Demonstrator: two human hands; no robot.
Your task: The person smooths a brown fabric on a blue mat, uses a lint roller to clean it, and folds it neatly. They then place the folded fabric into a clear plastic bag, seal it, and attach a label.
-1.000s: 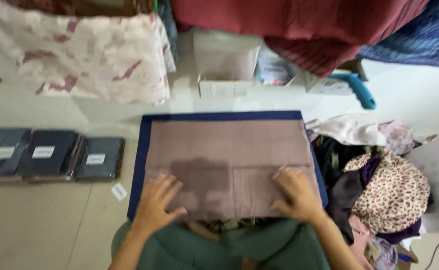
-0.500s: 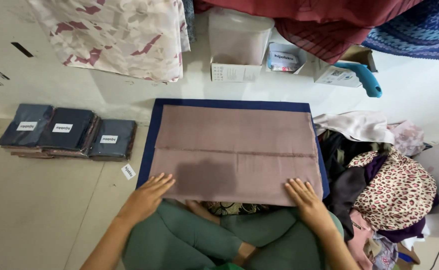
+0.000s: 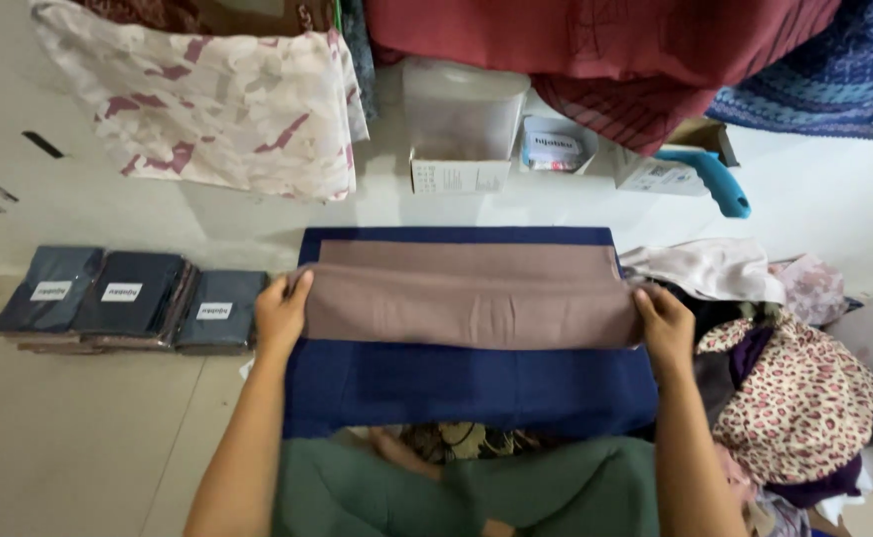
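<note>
cloth (image 3: 471,303) folded over on mat (image 3: 466,383), centre | left hand (image 3: 282,313) at 9, right hand (image 3: 665,323) at 3, fingers clamped on cloth ends | risk: fold skewed if ends are drawn unevenly

The folded cloth (image 3: 471,298) at the frame's centre is plain dusty mauve, lying on a solid navy board (image 3: 466,383). At upper left hangs a cream fabric (image 3: 207,104) with pink blotches. At lower right sits a leopard-spotted fabric (image 3: 794,398); left, three packets (image 3: 128,298), seemingly dark slate, carry white labels.
</note>
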